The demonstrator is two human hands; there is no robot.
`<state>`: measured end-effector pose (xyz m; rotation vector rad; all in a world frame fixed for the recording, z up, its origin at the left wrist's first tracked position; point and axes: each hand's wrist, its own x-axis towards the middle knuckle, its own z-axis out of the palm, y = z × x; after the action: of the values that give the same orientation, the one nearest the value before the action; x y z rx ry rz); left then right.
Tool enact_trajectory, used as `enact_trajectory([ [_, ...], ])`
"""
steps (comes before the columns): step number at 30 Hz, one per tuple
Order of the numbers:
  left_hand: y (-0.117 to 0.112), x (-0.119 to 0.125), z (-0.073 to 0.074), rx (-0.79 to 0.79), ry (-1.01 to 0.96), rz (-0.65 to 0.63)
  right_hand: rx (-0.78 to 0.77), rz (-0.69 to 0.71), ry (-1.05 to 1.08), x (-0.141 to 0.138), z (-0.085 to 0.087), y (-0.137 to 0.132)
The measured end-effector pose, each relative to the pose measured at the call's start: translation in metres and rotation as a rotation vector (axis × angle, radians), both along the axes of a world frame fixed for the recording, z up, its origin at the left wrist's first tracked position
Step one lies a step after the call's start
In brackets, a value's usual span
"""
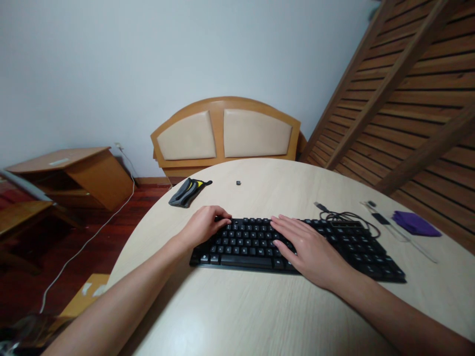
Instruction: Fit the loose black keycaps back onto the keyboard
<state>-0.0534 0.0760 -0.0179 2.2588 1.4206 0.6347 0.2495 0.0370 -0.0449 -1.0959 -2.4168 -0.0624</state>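
A black keyboard (256,242) lies across the middle of a round pale wooden table (230,306). My left hand (204,225) rests at the keyboard's left end with its fingers curled over the top rows of keys. My right hand (309,249) lies flat on the middle keys, fingers stretched out and close together. Neither hand holds anything. The keyboard's black cable (343,216) is bundled just behind its right end.
A grey and yellow pouch (187,191) lies at the table's far left edge. A tiny dark object (238,183) sits behind the keyboard. A purple cloth (415,223) and thin tools (389,225) lie at right. A padded headboard (224,133), slatted frame and low cabinet (74,173) stand beyond.
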Motion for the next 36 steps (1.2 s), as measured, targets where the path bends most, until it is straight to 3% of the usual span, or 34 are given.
enact_trajectory([
  [6, 0.009, 0.000, 0.001, -0.115, -0.076, -0.001, 0.002, -0.003, -0.009, 0.000, 0.001, 0.000],
  [14, 0.014, -0.001, -0.009, -0.212, -0.195, 0.055, -0.019, -0.018, -0.002, 0.000, 0.003, 0.000],
  [21, 0.015, 0.002, -0.018, -0.210, -0.225, 0.064, -0.050, -0.074, -0.003, -0.008, 0.022, 0.010],
  [28, 0.010, 0.002, -0.021, -0.095, -0.172, 0.025, -0.167, -0.221, -0.180, -0.040, 0.052, 0.059],
  [36, -0.008, 0.004, -0.013, 0.064, -0.049, 0.057, -0.254, -0.317, -0.333, -0.087, 0.044, 0.127],
])
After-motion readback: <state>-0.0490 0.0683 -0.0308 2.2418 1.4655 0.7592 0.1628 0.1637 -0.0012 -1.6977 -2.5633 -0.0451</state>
